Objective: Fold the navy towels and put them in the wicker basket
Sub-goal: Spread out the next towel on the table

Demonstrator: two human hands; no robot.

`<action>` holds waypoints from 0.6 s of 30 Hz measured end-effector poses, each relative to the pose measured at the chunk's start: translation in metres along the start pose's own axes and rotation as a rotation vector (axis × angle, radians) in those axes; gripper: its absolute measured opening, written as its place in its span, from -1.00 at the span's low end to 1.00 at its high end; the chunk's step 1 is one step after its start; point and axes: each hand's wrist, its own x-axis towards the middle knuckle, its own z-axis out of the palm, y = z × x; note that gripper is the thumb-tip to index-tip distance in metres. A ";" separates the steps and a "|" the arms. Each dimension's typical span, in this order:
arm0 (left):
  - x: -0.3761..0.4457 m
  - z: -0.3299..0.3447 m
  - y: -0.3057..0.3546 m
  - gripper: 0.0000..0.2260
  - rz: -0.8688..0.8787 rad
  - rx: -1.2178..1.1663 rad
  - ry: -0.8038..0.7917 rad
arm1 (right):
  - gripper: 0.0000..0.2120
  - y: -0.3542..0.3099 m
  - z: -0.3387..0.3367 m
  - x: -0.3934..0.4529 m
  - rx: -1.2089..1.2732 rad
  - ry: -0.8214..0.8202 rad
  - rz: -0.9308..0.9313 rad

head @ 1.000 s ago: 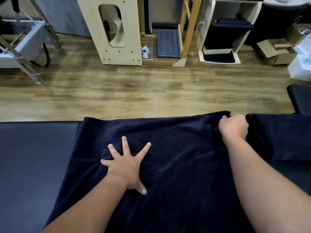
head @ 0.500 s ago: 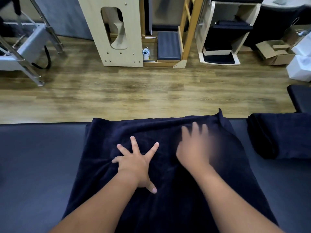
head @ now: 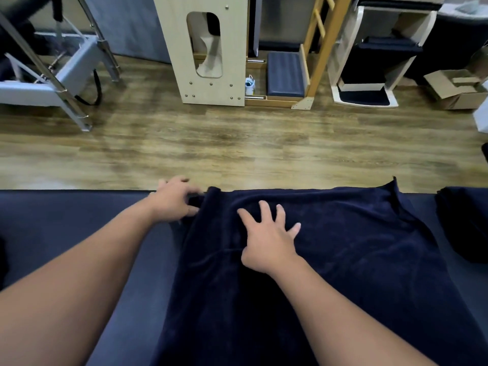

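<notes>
Towel (head: 343, 247) cut off below, left hand (head: 174, 200) blurred, gripping its far corner, right hand (head: 266, 239) flat, fingers spread.

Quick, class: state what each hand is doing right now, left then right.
Left hand: fingers curled on the far left corner of the navy towel, gripping it.
Right hand: open, fingers spread, pressing flat on the towel.

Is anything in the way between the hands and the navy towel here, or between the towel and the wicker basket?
Nothing blocks the hands: the left hand grips the navy towel at its far left corner, and the right hand rests flat on it. The wicker basket is not in view, so that path cannot be judged.
</notes>
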 end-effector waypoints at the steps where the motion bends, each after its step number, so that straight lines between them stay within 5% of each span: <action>1: 0.000 -0.001 0.006 -0.74 0.110 -0.009 -0.004 | -0.14 -0.003 0.000 0.002 -0.003 0.003 0.024; 4: -0.006 -0.009 0.025 -0.86 0.350 -0.316 0.005 | -0.11 -0.006 0.002 0.005 -0.031 -0.003 0.051; 6: -0.014 -0.017 0.031 -0.76 0.371 -0.716 -0.017 | -0.09 -0.008 0.002 0.005 -0.047 -0.018 0.066; 8: -0.021 -0.028 0.031 -0.81 0.371 -0.843 -0.043 | -0.09 -0.009 0.002 0.005 -0.055 -0.032 0.082; 10: -0.026 -0.040 0.029 -0.79 0.312 -0.678 -0.128 | -0.08 -0.010 0.000 0.005 -0.057 -0.044 0.088; 13: -0.028 -0.050 0.020 -0.41 0.166 0.019 -0.377 | -0.09 -0.013 0.001 0.006 -0.047 -0.041 0.098; 15: -0.028 -0.043 0.016 -0.55 0.145 0.302 -0.481 | -0.10 -0.016 0.001 0.007 -0.047 -0.037 0.113; 18: -0.029 -0.028 0.010 -0.86 0.257 0.037 -0.433 | -0.10 -0.020 0.003 0.008 -0.052 -0.040 0.131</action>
